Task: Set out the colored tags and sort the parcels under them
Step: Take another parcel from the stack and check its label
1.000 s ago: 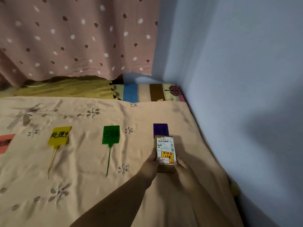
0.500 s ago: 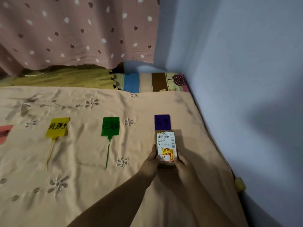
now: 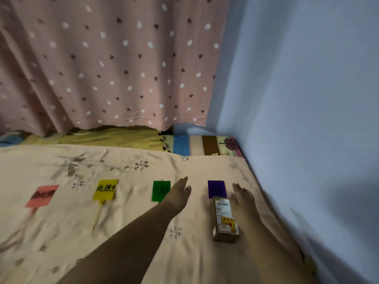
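Observation:
Several colored tags lie in a row on the peach sheet (image 3: 61, 242): a pink tag (image 3: 42, 195), a yellow tag (image 3: 105, 189), a green tag (image 3: 160, 190) and a purple tag (image 3: 217, 189). A small cardboard parcel (image 3: 225, 219) with a white label and a yellow-red sticker lies flat just below the purple tag. My left hand (image 3: 180, 192) hovers open between the green and purple tags, covering the green tag's right edge. My right hand (image 3: 242, 196) is open just right of the parcel's far end, holding nothing.
A blue wall (image 3: 307, 140) runs close along the right side of the bed. A pink dotted curtain (image 3: 112, 64) hangs behind. A striped cushion (image 3: 201, 145) and an olive blanket (image 3: 110, 137) lie at the far edge.
Both hands have let go of the parcel, which now lies under the purple tag, and have lifted forward past it. The view has tilted up and shifted left, showing the pink tag.

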`<state>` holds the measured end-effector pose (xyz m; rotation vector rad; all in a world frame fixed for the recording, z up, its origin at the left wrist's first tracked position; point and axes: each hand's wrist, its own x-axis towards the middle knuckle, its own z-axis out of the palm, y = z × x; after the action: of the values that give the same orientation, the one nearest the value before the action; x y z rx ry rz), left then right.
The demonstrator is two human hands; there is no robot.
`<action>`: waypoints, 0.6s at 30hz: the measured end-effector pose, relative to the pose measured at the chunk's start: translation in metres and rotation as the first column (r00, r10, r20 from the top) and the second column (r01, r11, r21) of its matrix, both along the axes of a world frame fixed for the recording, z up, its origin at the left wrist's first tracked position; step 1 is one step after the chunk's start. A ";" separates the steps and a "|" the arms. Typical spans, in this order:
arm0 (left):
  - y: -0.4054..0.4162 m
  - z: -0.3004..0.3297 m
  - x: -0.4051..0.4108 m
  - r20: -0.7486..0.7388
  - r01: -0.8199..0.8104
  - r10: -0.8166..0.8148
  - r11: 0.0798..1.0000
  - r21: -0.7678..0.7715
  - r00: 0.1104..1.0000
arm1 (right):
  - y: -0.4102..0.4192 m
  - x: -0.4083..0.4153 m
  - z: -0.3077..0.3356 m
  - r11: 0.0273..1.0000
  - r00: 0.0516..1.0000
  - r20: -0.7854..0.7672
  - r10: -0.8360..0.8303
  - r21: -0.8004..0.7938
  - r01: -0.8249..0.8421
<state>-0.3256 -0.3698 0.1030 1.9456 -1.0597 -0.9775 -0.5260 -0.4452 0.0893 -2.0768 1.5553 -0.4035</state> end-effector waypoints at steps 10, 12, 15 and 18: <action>0.108 0.112 0.145 0.523 -0.019 0.034 0.999 -0.034 0.852 | 0.068 0.118 0.124 0.963 0.988 -0.091 0.128 -0.228 -0.146; 0.140 0.121 0.166 0.536 -0.021 0.028 1.000 -0.019 0.844 | 0.093 0.145 0.136 0.957 0.982 -0.105 0.159 -0.229 -0.180; 0.192 0.141 0.196 0.574 -0.051 0.058 0.998 -0.029 0.817 | 0.141 0.186 0.154 0.950 0.972 -0.120 0.201 -0.216 -0.224; 0.244 0.160 0.225 0.572 -0.092 0.093 0.995 -0.031 0.815 | 0.187 0.223 0.171 0.935 0.955 -0.133 0.264 -0.207 -0.288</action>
<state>-0.1001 -0.1262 0.2629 2.3350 -1.2632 -0.3205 -0.3030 -0.2584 0.2605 -2.4862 1.2931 -0.3880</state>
